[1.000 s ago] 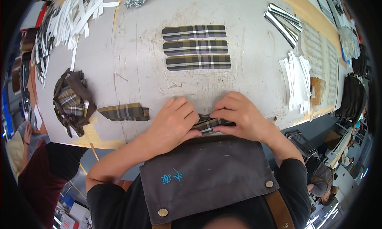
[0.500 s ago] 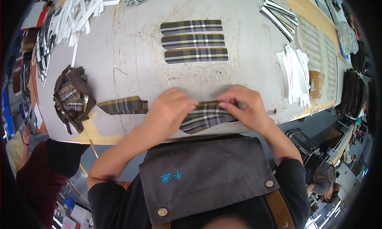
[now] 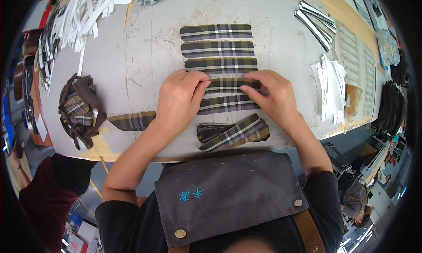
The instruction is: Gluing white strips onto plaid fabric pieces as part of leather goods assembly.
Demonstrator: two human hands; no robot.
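My left hand (image 3: 182, 92) and my right hand (image 3: 273, 91) pinch the two ends of a plaid fabric strip (image 3: 226, 85), dark with white, olive and purple-grey bands. It lies level just below a column of three matching plaid strips (image 3: 220, 65). Another plaid band (image 3: 229, 104) sits right under the held strip, between my hands; I cannot tell if the two are joined. Nearer the table's front edge is a small pile of plaid strips (image 3: 235, 133), one lying slantwise on top. My left forearm partly covers a plaid piece (image 3: 134, 121) to its left.
A heap of brown and plaid cloth (image 3: 80, 108) lies at the left. White strips (image 3: 85, 18) are heaped at the far left, with more white strips (image 3: 329, 90) at the right and striped strips (image 3: 315, 24) behind them. A person (image 3: 44, 196) stands at the left edge.
Both hands have moved away from me with the plaid strip, from near the front edge to just below the column. The pile near the edge now shows uncovered.
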